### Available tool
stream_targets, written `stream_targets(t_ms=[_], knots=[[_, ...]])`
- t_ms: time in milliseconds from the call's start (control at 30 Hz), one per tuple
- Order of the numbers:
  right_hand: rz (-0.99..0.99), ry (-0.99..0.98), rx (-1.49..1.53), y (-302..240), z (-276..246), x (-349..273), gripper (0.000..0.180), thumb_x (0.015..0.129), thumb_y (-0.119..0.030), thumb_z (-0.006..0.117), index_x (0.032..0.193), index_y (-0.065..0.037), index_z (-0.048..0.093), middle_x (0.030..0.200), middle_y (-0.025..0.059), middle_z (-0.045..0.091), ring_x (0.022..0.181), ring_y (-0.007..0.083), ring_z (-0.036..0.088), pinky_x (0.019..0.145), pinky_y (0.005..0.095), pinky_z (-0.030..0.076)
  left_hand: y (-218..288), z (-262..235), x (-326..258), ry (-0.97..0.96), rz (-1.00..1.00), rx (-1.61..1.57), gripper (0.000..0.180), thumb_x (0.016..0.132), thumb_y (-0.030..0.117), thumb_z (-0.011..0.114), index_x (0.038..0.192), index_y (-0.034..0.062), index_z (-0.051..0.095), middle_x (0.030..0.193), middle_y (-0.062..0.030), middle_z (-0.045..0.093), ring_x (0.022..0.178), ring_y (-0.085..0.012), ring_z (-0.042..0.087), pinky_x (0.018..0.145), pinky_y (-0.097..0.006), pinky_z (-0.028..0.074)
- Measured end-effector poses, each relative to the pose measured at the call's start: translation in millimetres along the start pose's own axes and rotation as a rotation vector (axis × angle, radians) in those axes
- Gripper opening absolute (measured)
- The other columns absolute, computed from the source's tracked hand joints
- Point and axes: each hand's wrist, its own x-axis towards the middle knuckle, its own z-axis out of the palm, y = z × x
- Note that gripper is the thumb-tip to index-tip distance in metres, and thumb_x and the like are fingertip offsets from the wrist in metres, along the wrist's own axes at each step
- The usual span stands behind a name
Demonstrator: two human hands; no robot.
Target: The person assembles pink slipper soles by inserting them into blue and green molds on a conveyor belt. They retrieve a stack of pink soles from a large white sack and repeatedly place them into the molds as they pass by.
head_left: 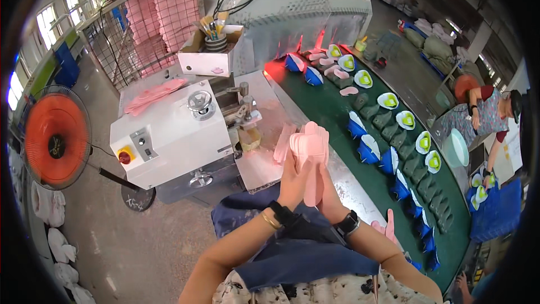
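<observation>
Patterned cloth [281, 295] and a navy apron [304, 264] lie nearest, below the fingers; above them the forearms [233, 247] reach up to a bundle of pink sole-shaped pieces [310, 142]. Left hand [292, 184] and right hand [331, 198] both have their fingers closed on it, the left along its left flank, the right along its lower right side; part of the bundle hangs lower between the palms; some fingertips are hidden behind it. Holding it well seems to call for light, even pressure from both sides, so that the thin pieces neither bow nor slip out of line; levelling the lower edges would likely keep it squarer. Just left of the fingers, more pink strips [283, 145] lie on the pale tabletop [256, 171]; lifting the wrists clear should avoid dragging these askew. Farther left stands a white machine [169, 135]; to the right of the fingers runs a green belt [333, 108], bearing blue shapes [369, 151] and dark forms [419, 174]; beyond the fingers, up and left, sit a box of brushes [199, 64] and a wire cage [157, 28]; far right, a co-worker [478, 112] stands.
</observation>
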Motion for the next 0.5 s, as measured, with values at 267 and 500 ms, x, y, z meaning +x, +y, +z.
stream_targets(t_ms=[267,500], knots=[[0.117,-0.019,0.284,13.2,9.8,16.2,0.055,0.099,-0.044,0.04,0.138,-0.006,0.039,0.133,0.0095,0.051,0.119,0.02,0.051,0.101,0.0349,0.04,20.1,-18.9,15.2,0.184,0.252,0.425,0.046,0.095,0.023,0.046,0.134,-0.0001,0.04,0.128,-0.0219,0.047,0.117,-0.0376,0.046,0.101,-0.04,0.037],[0.227,-0.143,0.376,2.3,-19.5,38.7,0.055,0.099,-0.04,0.042,0.137,-0.002,0.038,0.133,0.012,0.05,0.12,0.0219,0.052,0.103,0.036,0.04,44.0,-48.5,49.1,-0.125,0.475,0.938,0.02,0.078,0.01,0.066,0.096,0.0054,0.061,0.1,-0.0108,0.059,0.095,-0.0314,0.055,0.083,-0.039,0.045]])
